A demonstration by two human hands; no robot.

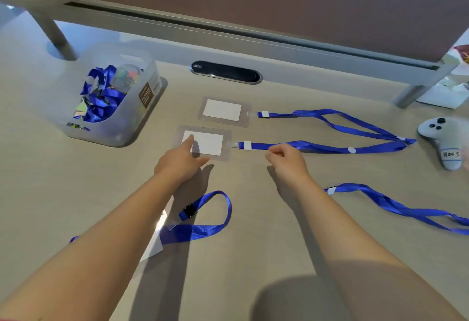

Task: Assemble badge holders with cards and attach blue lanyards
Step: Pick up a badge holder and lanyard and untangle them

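Your left hand [181, 160] rests spread fingers on the second badge holder [203, 143], just right of the plastic bin [142, 127]; your right hand [285, 159] pinches its blue lanyard [317, 146]. Laying-out seems finished; next, probably release and take the loose lanyard [396, 207].

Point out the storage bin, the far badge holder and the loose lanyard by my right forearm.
storage bin [132, 127], head view, front wall.
far badge holder [222, 110], head view, middle of its white card.
loose lanyard [396, 207], head view, strap midway along.
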